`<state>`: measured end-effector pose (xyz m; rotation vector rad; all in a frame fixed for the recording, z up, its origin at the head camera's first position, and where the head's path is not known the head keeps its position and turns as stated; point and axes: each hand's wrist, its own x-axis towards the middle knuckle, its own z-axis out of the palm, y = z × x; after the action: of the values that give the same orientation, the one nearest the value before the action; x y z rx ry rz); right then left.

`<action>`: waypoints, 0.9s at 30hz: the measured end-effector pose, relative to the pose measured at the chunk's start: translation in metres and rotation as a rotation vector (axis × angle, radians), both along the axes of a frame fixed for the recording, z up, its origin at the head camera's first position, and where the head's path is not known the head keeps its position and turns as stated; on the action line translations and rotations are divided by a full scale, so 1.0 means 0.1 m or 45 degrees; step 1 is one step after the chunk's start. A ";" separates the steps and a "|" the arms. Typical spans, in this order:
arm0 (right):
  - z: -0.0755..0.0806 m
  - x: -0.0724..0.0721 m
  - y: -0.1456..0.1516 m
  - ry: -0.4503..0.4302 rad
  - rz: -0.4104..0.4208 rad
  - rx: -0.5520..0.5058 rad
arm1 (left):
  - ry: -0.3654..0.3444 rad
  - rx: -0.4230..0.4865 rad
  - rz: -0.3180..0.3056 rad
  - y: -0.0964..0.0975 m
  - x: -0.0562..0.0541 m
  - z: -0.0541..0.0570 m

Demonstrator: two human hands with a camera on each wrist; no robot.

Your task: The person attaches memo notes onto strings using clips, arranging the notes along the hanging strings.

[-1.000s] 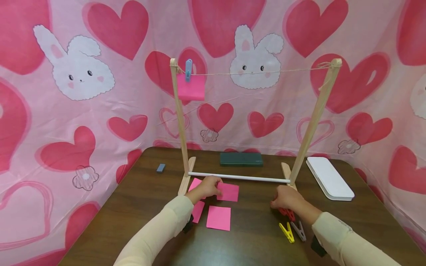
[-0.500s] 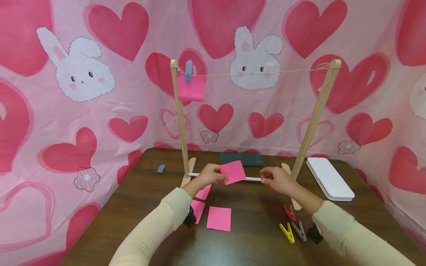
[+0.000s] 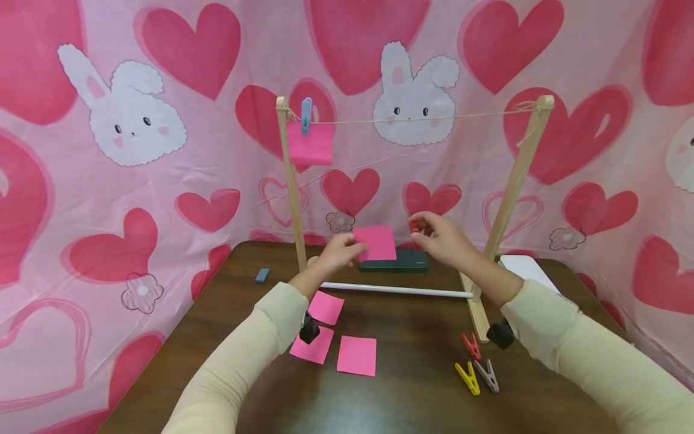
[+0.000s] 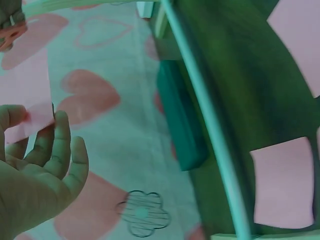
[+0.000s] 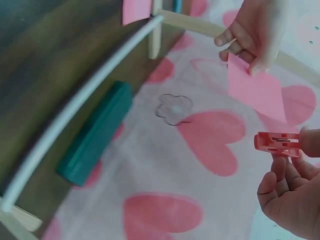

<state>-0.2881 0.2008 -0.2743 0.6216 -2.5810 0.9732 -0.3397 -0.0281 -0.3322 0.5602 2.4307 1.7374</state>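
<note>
My left hand point(image 3: 339, 252) pinches a pink sticky note point(image 3: 378, 242) by its left edge, held up above the white rod of the wooden frame. To its right, my right hand point(image 3: 441, 240) holds a red clothespin point(image 5: 276, 143) between thumb and fingers, a short gap away from the note. Above both hands a string point(image 3: 412, 119) runs between the frame's two posts. Near its left end a blue clothespin point(image 3: 306, 116) clips another pink note point(image 3: 311, 144) to the string.
Several pink notes point(image 3: 356, 355) lie on the table at front left. Red, yellow point(image 3: 467, 378) and grey clothespins lie at front right. A dark green case point(image 3: 398, 261) is behind the white rod point(image 3: 398, 290); a white case point(image 3: 526, 270) sits back right, a small blue block point(image 3: 262, 275) left.
My left hand has picked a pink note off the table and raised it. My right hand has lifted a red clothespin from the pile and moved up and left toward the note.
</note>
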 end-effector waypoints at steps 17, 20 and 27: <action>0.99 -0.17 -0.47 0.109 -0.083 -0.272 | -0.056 0.497 0.270 -0.01 -0.06 0.53; 1.12 -0.21 -0.54 0.108 -0.101 -0.301 | -0.043 0.539 0.313 -0.02 -0.09 0.62; 1.40 -0.27 -0.69 0.097 -0.171 -0.406 | -0.037 0.607 0.366 -0.01 -0.14 0.80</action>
<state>-0.3148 0.1320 -0.1343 0.3864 -2.2986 1.2521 -0.3533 -0.0287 -0.2521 0.2214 2.1585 2.4461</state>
